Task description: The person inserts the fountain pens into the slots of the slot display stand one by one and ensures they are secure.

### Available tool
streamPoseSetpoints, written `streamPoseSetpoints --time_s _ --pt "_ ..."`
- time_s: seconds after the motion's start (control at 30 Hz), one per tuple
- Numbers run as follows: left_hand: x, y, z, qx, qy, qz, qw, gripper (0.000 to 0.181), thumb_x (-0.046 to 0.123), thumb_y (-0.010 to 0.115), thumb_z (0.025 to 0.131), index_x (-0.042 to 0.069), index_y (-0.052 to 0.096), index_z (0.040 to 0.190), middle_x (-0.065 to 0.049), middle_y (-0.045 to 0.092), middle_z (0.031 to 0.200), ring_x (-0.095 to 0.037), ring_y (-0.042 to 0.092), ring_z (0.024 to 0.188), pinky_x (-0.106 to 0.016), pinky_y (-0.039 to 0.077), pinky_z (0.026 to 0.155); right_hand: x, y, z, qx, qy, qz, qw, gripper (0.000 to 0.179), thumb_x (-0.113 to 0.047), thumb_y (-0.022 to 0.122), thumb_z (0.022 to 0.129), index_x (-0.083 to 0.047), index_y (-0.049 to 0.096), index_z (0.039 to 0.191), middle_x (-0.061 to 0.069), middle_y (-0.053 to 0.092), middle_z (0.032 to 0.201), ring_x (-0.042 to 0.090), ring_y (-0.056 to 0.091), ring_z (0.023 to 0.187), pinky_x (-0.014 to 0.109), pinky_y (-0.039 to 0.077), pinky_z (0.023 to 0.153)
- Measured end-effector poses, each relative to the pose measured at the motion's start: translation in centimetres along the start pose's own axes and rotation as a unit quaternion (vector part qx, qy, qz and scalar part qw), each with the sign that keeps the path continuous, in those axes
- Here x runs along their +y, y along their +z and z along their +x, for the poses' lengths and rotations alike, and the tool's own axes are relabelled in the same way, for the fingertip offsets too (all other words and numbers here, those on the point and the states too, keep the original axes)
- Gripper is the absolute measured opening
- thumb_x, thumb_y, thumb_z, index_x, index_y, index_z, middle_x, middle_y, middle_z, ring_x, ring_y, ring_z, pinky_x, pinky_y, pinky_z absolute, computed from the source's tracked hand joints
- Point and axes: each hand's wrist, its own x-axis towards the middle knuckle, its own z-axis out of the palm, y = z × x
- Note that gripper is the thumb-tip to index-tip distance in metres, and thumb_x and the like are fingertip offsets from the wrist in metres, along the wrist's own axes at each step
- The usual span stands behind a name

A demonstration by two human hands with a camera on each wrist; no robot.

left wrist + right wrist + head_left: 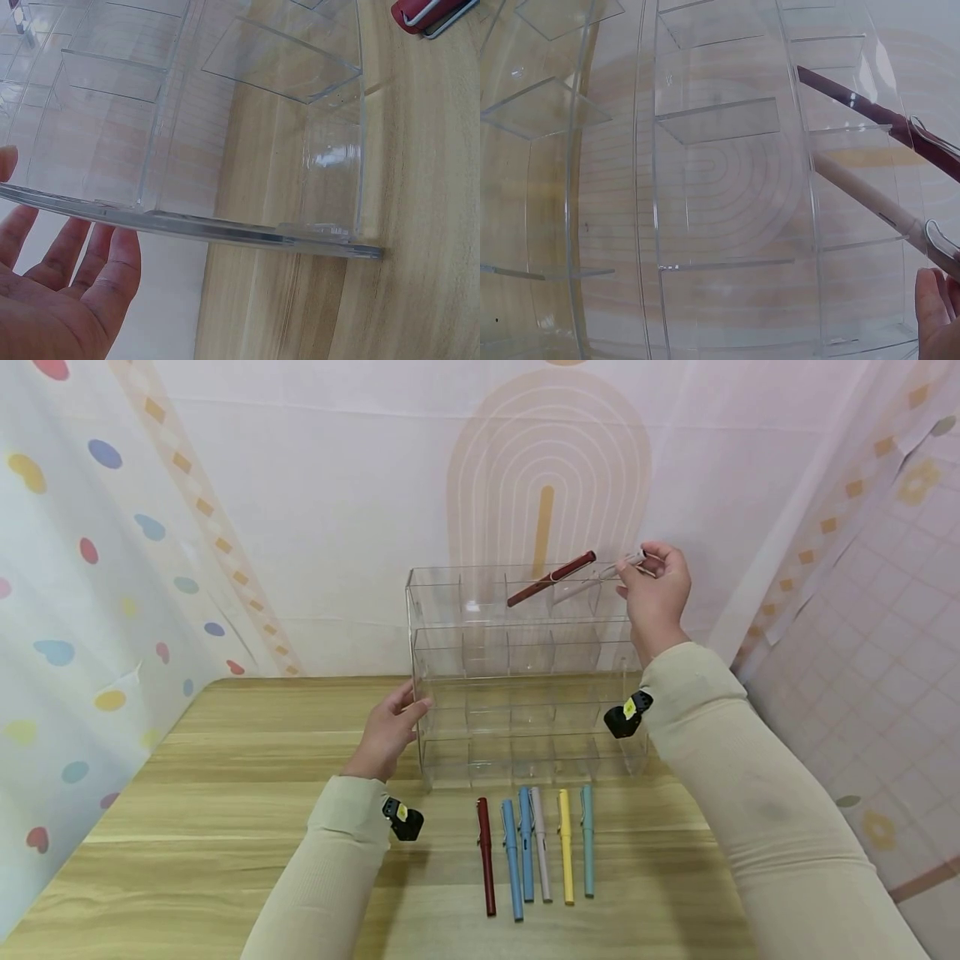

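A clear acrylic pen rack (531,678) with several tiers of compartments stands upright on the table. My left hand (387,731) holds its left side panel; in the left wrist view the fingers (97,259) lie along the outside and the thumb is across the edge. At the top right, my right hand (660,589) pinches the upper end of a pale pen (870,196), tilted with its lower end in a top-tier compartment. Beside that pen, a dark red pen (551,578) leans in the top tier, its clip end sticking up.
In front of the rack lie a dark red pen (487,856), two blue pens (513,860), a pale lilac pen (542,847), a yellow pen (566,847) and a teal pen (588,843). A patterned curtain (337,510) hangs behind the wooden table (210,827).
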Motion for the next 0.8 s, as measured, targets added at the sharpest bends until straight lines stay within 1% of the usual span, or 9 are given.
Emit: streamPoseSetpoints --time_s 0.13,0.2,0.3,0.4,0.47,0.6,0.7,0.8 --pt "-0.1 0.0 0.1 0.001 -0.001 -0.001 1.0000 0.056 0.023 0.050 0.101 0.019 0.029 0.153 -0.013 0.038 0.149 -0.030 0.039 0.133 -0.052 0.036 0.105 -0.1 -0.3 -0.2 0.000 0.004 -0.015 0.9999 0.043 -0.001 0.067 0.088 -0.005 0.050 0.127 0.001 0.054 0.105 0.010 0.058 0.095 0.024 0.051 0.076" --pt "-0.1 -0.1 0.1 -0.001 0.000 0.000 1.0000 0.056 0.023 0.050 0.102 0.019 0.028 0.153 -0.014 0.037 0.149 -0.030 0.038 0.134 -0.053 0.035 0.106 -0.1 -0.6 -0.4 0.003 0.000 -0.023 0.9997 0.047 -0.004 0.067 0.088 -0.005 0.048 0.131 0.000 0.053 0.107 0.012 0.059 0.099 0.026 0.051 0.079" --pt "0.0 -0.1 0.1 -0.001 0.001 0.000 1.0000 0.057 0.022 0.050 0.102 0.019 0.028 0.154 -0.015 0.037 0.149 -0.031 0.038 0.134 -0.053 0.035 0.106 -0.1 -1.2 -0.8 0.013 -0.007 -0.021 0.9997 0.047 -0.005 0.067 0.089 -0.007 0.047 0.132 0.000 0.053 0.110 0.015 0.059 0.106 0.029 0.051 0.084" --pt "0.0 -0.1 0.1 0.001 0.000 0.000 1.0000 0.057 0.023 0.050 0.102 0.019 0.028 0.153 -0.015 0.037 0.149 -0.030 0.038 0.134 -0.053 0.035 0.106 0.1 -1.8 -1.3 0.023 -0.017 -0.010 0.9995 0.044 -0.006 0.066 0.089 -0.008 0.049 0.130 0.002 0.054 0.114 0.016 0.058 0.107 0.031 0.050 0.087" --pt "0.0 -0.1 0.1 0.003 -0.001 0.001 1.0000 0.056 0.023 0.050 0.102 0.020 0.028 0.153 -0.015 0.038 0.149 -0.030 0.039 0.133 -0.052 0.036 0.106 0.3 -2.3 -1.6 0.027 -0.019 -0.002 0.9995 0.042 -0.005 0.066 0.089 -0.010 0.050 0.128 0.002 0.055 0.114 0.014 0.058 0.103 0.031 0.050 0.086" --pt "0.0 -0.3 0.0 0.005 -0.003 0.003 1.0000 0.056 0.023 0.050 0.102 0.022 0.029 0.153 -0.014 0.037 0.149 -0.030 0.039 0.134 -0.052 0.036 0.106 0.7 -3.5 -2.4 0.029 -0.018 0.012 0.9994 0.039 -0.002 0.066 0.088 -0.009 0.053 0.123 0.000 0.056 0.107 0.011 0.058 0.097 0.024 0.051 0.077" --pt "0.1 -0.4 -0.1 0.006 -0.001 0.004 1.0000 0.056 0.024 0.050 0.102 0.022 0.029 0.153 -0.014 0.037 0.150 -0.030 0.038 0.134 -0.052 0.035 0.106 1.2 -4.5 -3.2 0.020 -0.015 0.007 0.9996 0.035 -0.001 0.065 0.088 -0.010 0.054 0.119 -0.001 0.056 0.104 0.010 0.058 0.096 0.020 0.051 0.074" --pt "0.1 -0.5 -0.2 0.007 -0.002 0.003 1.0000 0.056 0.024 0.050 0.102 0.023 0.029 0.153 -0.013 0.037 0.150 -0.029 0.039 0.133 -0.051 0.035 0.106 1.9 -5.5 -3.9 0.017 -0.013 0.002 0.9998 0.030 0.000 0.066 0.088 -0.014 0.054 0.112 -0.002 0.056 0.102 0.011 0.059 0.095 0.019 0.051 0.073"
